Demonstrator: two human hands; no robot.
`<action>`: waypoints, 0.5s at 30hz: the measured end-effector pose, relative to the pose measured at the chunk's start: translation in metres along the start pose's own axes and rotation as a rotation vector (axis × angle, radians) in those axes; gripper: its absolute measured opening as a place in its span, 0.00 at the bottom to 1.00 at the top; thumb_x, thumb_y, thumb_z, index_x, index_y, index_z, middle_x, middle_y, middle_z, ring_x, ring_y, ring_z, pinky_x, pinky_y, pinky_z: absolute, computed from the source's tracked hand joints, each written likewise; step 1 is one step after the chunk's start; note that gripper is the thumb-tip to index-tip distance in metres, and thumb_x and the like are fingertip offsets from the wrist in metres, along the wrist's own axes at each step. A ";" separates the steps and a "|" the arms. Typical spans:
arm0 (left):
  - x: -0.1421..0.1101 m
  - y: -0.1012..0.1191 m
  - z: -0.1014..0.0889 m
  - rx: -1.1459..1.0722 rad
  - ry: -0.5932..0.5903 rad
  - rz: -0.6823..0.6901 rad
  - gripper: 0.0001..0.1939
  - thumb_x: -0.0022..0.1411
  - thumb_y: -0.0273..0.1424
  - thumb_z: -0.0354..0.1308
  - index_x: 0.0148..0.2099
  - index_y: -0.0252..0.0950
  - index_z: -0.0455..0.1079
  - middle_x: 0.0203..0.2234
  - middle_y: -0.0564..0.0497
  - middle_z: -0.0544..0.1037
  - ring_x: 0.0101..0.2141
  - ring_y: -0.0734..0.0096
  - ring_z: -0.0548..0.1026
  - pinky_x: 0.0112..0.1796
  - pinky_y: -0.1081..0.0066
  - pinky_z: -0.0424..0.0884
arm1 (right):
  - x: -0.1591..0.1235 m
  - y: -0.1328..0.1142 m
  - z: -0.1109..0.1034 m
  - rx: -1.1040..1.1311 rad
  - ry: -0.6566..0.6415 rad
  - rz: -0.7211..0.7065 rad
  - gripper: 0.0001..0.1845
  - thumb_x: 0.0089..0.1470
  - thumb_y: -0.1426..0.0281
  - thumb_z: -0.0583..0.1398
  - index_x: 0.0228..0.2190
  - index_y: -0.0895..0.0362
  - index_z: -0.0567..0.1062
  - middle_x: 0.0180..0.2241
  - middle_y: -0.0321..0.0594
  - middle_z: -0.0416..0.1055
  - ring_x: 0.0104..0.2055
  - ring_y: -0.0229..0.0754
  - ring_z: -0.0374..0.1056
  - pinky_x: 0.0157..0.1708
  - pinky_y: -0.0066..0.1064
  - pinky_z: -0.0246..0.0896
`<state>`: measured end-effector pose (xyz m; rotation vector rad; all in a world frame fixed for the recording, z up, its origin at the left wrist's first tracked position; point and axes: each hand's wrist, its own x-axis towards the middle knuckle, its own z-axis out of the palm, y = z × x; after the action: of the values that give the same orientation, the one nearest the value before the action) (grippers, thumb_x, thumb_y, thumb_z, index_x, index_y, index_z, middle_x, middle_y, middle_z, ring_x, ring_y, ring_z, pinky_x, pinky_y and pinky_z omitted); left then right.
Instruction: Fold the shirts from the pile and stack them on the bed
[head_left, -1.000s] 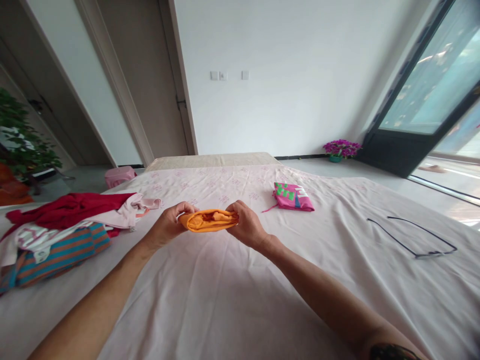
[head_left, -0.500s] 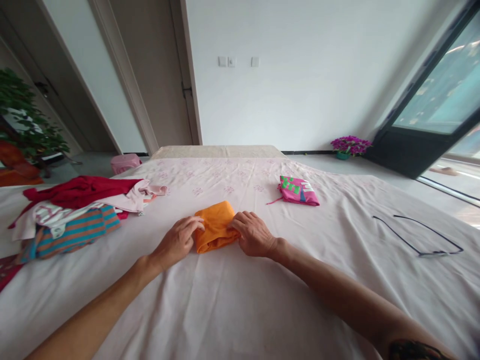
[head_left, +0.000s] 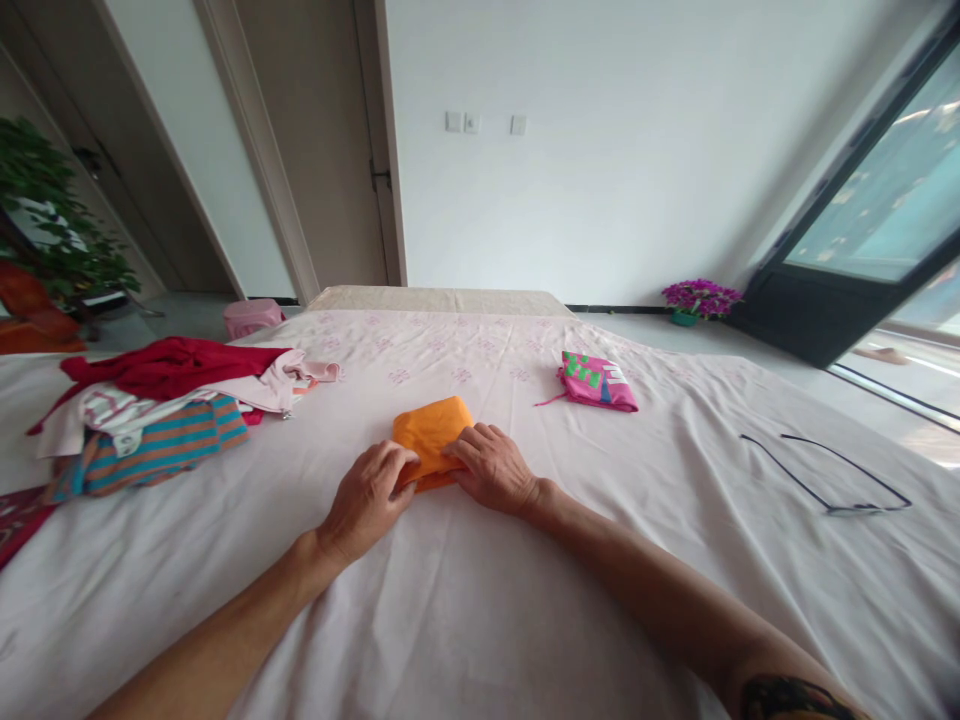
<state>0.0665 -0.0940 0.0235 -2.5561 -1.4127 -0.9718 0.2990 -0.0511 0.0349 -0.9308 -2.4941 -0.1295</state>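
Observation:
A folded orange garment (head_left: pixel 431 428) lies as a small bundle on the pale sheet, in the middle of the head view. My left hand (head_left: pixel 373 492) pinches its near left edge, thumb and fingers pressed together on the cloth. My right hand (head_left: pixel 495 465) grips the near right side with curled fingers. Parts of the near edge are hidden under the fingers. Farther off to the right lies a folded pink garment (head_left: pixel 598 381) with green and white print and a cord trailing from it.
On the left is a heap of clothes: a red garment (head_left: pixel 169 368) on top, a blue-and-brown striped one (head_left: pixel 172 440) below. Eyeglasses (head_left: pixel 866 508) lie on the sheet (head_left: pixel 480 620) at right. A pink stool (head_left: pixel 253 316) stands beyond the far left edge.
Both hands have shifted to the near edge of the orange garment and closer together. The left hand now pinches that edge. The view has tilted slightly.

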 end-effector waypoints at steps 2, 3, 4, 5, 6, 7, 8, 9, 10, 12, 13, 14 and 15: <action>0.000 -0.001 0.002 0.006 -0.005 0.013 0.12 0.58 0.19 0.55 0.42 0.39 0.66 0.36 0.50 0.72 0.40 0.63 0.71 0.43 0.63 0.69 | 0.001 0.001 0.007 -0.002 0.040 0.017 0.06 0.57 0.69 0.61 0.38 0.54 0.73 0.34 0.39 0.70 0.37 0.42 0.61 0.38 0.34 0.51; 0.001 -0.001 0.002 0.015 -0.005 0.019 0.12 0.58 0.19 0.54 0.42 0.39 0.66 0.35 0.50 0.72 0.39 0.64 0.71 0.43 0.64 0.69 | 0.001 0.001 0.010 0.002 0.052 0.021 0.04 0.57 0.69 0.61 0.37 0.54 0.73 0.33 0.38 0.70 0.37 0.42 0.61 0.38 0.33 0.51; 0.001 -0.001 0.003 0.027 -0.007 0.025 0.12 0.58 0.18 0.54 0.41 0.39 0.67 0.35 0.50 0.72 0.39 0.64 0.71 0.42 0.64 0.69 | 0.001 0.001 0.012 0.006 0.057 0.023 0.03 0.58 0.69 0.61 0.36 0.54 0.73 0.32 0.38 0.70 0.36 0.41 0.61 0.38 0.33 0.51; 0.001 0.000 0.003 0.040 -0.012 0.034 0.13 0.57 0.17 0.53 0.41 0.39 0.67 0.34 0.50 0.72 0.38 0.64 0.71 0.42 0.64 0.68 | 0.001 0.001 0.014 0.011 0.056 0.020 0.03 0.58 0.69 0.60 0.36 0.54 0.73 0.32 0.38 0.70 0.36 0.41 0.62 0.38 0.33 0.51; 0.001 0.000 0.003 0.054 -0.019 0.046 0.14 0.57 0.17 0.52 0.41 0.39 0.68 0.34 0.50 0.72 0.38 0.64 0.71 0.42 0.64 0.68 | 0.000 0.000 0.015 0.015 0.051 0.015 0.02 0.58 0.69 0.60 0.35 0.54 0.73 0.32 0.38 0.70 0.35 0.41 0.62 0.37 0.33 0.51; 0.002 0.001 0.003 0.067 -0.030 0.061 0.14 0.57 0.17 0.52 0.41 0.39 0.69 0.34 0.50 0.72 0.38 0.64 0.71 0.42 0.64 0.67 | -0.001 0.000 0.015 0.023 0.043 0.009 0.02 0.58 0.69 0.61 0.35 0.54 0.73 0.32 0.38 0.70 0.35 0.41 0.62 0.37 0.33 0.51; 0.002 0.002 0.001 0.078 -0.046 0.077 0.12 0.57 0.18 0.53 0.40 0.39 0.69 0.33 0.49 0.72 0.38 0.64 0.70 0.41 0.64 0.67 | -0.002 0.000 0.013 0.037 0.032 -0.001 0.03 0.58 0.68 0.61 0.35 0.54 0.73 0.31 0.38 0.71 0.35 0.41 0.62 0.37 0.33 0.51; 0.003 0.003 -0.001 0.084 -0.066 0.092 0.10 0.58 0.21 0.55 0.40 0.38 0.70 0.33 0.49 0.72 0.37 0.63 0.70 0.41 0.64 0.67 | -0.004 0.000 0.011 0.061 0.017 -0.014 0.04 0.57 0.67 0.62 0.34 0.54 0.73 0.31 0.38 0.71 0.35 0.41 0.62 0.36 0.33 0.52; 0.005 0.005 -0.004 0.084 -0.086 0.103 0.06 0.59 0.24 0.56 0.39 0.39 0.70 0.32 0.50 0.73 0.37 0.63 0.70 0.40 0.63 0.67 | -0.005 0.001 0.007 0.098 0.003 -0.024 0.05 0.57 0.66 0.62 0.34 0.54 0.73 0.31 0.38 0.71 0.35 0.41 0.63 0.36 0.33 0.52; 0.011 0.008 -0.011 0.059 -0.109 0.094 0.03 0.62 0.31 0.57 0.37 0.39 0.71 0.31 0.50 0.73 0.35 0.64 0.71 0.40 0.63 0.66 | -0.006 0.003 -0.004 0.205 0.005 -0.011 0.06 0.59 0.65 0.60 0.35 0.54 0.73 0.31 0.38 0.71 0.35 0.41 0.64 0.38 0.32 0.55; 0.015 0.009 -0.014 0.040 -0.105 0.072 0.06 0.64 0.33 0.55 0.36 0.39 0.71 0.30 0.51 0.74 0.35 0.64 0.71 0.40 0.63 0.67 | -0.005 0.004 -0.010 0.261 0.032 0.026 0.06 0.61 0.65 0.58 0.36 0.54 0.73 0.32 0.38 0.72 0.36 0.41 0.65 0.39 0.32 0.56; 0.020 0.010 -0.016 0.021 -0.091 0.039 0.09 0.66 0.34 0.53 0.35 0.39 0.71 0.30 0.51 0.75 0.35 0.65 0.72 0.40 0.64 0.67 | -0.003 0.005 -0.016 0.304 0.074 0.084 0.08 0.64 0.66 0.54 0.37 0.55 0.73 0.34 0.39 0.73 0.37 0.41 0.66 0.41 0.33 0.58; 0.026 0.010 -0.017 0.005 -0.070 0.002 0.11 0.68 0.33 0.50 0.35 0.38 0.71 0.30 0.51 0.75 0.35 0.66 0.73 0.40 0.64 0.67 | 0.001 0.006 -0.021 0.329 0.122 0.152 0.11 0.66 0.68 0.51 0.40 0.55 0.73 0.36 0.40 0.73 0.39 0.41 0.67 0.44 0.33 0.59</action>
<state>0.0759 -0.0868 0.0536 -2.6124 -1.4266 -0.8858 0.3106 -0.0509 0.0538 -0.9354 -2.2344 0.2582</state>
